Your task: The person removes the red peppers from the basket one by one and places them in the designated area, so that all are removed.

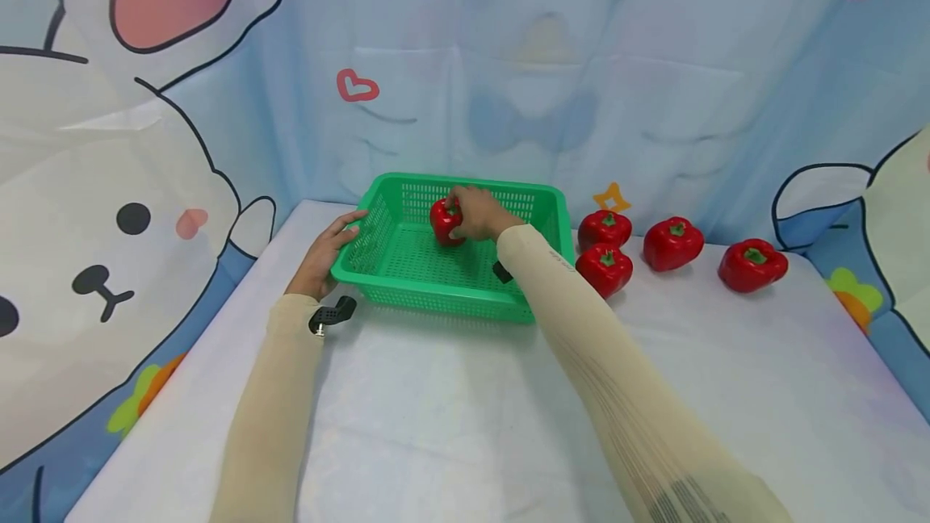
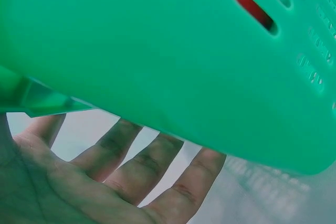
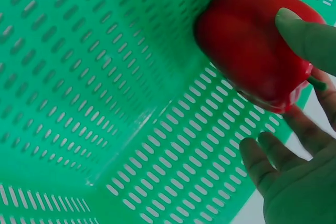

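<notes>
A red bell pepper (image 1: pixel 442 226) is inside the green plastic basket (image 1: pixel 436 294), held by my right hand (image 1: pixel 479 213). In the right wrist view, the thumb presses one side of the pepper (image 3: pixel 247 45) and fingers lie at its stem end, over the slotted basket floor (image 3: pixel 184 145). My left hand (image 1: pixel 323 255) rests against the basket's left end. Its fingers look fairly straight in the left wrist view, where the hand (image 2: pixel 121 177) reaches along the edge of the basket wall (image 2: pixel 147 61). Part of those fingertips is hidden by the basket.
Several more red bell peppers (image 1: pixel 672 244) sit on the white-covered table (image 1: pixel 436 426) to the right of the basket. One (image 1: pixel 604 269) lies close to the basket's right side, partly behind my right forearm. A printed cloth (image 1: pixel 450 63) hangs behind the table.
</notes>
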{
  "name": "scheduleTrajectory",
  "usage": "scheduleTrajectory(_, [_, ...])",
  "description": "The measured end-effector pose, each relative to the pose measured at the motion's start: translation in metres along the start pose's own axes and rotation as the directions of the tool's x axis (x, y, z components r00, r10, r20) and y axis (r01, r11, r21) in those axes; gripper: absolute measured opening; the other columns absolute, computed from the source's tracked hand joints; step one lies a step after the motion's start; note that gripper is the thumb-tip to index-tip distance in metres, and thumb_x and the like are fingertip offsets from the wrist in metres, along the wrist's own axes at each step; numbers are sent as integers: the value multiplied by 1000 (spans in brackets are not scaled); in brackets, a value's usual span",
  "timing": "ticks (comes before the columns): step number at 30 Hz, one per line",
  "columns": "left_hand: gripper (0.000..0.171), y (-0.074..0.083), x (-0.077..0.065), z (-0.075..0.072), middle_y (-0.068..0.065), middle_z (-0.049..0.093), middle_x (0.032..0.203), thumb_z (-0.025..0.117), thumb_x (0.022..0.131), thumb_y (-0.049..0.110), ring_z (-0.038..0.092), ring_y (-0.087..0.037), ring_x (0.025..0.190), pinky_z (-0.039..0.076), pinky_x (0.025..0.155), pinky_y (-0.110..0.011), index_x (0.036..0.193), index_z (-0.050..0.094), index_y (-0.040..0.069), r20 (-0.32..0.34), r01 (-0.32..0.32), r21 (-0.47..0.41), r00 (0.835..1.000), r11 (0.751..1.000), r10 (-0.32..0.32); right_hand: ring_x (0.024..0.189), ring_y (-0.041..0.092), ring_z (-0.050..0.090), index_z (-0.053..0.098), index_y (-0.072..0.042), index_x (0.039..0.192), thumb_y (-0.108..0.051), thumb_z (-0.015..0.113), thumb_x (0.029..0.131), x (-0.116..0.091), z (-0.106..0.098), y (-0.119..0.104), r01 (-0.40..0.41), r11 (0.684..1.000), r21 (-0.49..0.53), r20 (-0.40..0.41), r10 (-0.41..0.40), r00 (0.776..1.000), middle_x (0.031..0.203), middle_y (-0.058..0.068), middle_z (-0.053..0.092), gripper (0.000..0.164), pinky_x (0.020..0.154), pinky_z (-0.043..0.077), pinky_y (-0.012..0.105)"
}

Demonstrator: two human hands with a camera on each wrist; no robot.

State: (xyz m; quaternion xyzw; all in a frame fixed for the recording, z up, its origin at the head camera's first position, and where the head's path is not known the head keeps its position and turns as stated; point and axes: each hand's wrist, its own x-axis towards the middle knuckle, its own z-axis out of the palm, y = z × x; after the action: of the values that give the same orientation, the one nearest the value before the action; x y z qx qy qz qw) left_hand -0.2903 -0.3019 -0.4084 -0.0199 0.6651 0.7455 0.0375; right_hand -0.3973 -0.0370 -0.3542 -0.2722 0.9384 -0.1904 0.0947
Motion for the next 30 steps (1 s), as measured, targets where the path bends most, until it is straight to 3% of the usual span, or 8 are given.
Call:
scheduleTrajectory(3, [46, 0, 1, 1, -7, 49, 129, 44, 106, 35, 64, -11, 91, 58, 76, -25, 151, 39, 24, 2, 0, 8, 1000, 1000, 0, 129, 31, 47, 48, -8, 131, -13, 74, 89, -1, 2, 2, 14, 999, 43, -11, -14, 1000, 138, 13, 49, 50, 101, 49, 44])
scheduleTrajectory(7, [46, 0, 2, 2, -8, 49, 128, 44, 106, 36, 65, -11, 89, 58, 75, -25, 150, 40, 25, -1, 3, 19, 1000, 1000, -3, 129, 31, 48, 43, -8, 140, -9, 77, 85, -2, 3, 4, 22, 996, 86, -35, -19, 999, 140, 14, 49, 65, 101, 50, 44])
scheduleTrajectory(11, [45, 0, 2, 1, -7, 50, 126, 44, 106, 35, 65, -11, 87, 58, 74, -25, 150, 41, 25, -7, 10, 13, 1000, 1000, -10, 132, 31, 46, 39, -7, 148, -12, 79, 84, -2, 5, 6, 30, 998, 59, -45, -27, 999, 144, 15, 45, 75, 104, 48, 45])
scheduleTrajectory(15, [45, -1, 1, 1, -6, 50, 125, 44, 106, 34, 64, -12, 89, 59, 75, -26, 150, 41, 24, -5, 11, 5, 1000, 1000, -11, 131, 31, 46, 42, -6, 147, -15, 79, 83, -2, 7, 8, 32, 999, 32, -51, -30, 998, 143, 14, 44, 74, 103, 48, 45])
scheduleTrajectory(21, [45, 0, 0, 1, -6, 50, 126, 45, 106, 34, 65, -11, 87, 59, 74, -26, 150, 41, 25, 2, 8, -4, 1000, 1000, -8, 132, 30, 46, 40, -7, 146, -11, 78, 84, -5, 6, 10, 40, 987, 155, -54, -32, 998, 145, 13, 45, 72, 102, 50, 44])
scheduleTrajectory(30, [45, 1, -1, -1, -5, 51, 125, 45, 105, 34, 66, -10, 84, 59, 73, -25, 150, 41, 25, 10, 8, -29, 1000, 1000, -8, 133, 32, 46, 31, -10, 146, -12, 77, 85, -16, -7, 14, 72, 937, 343, -76, -48, 996, 146, 13, 43, 76, 105, 48, 47])
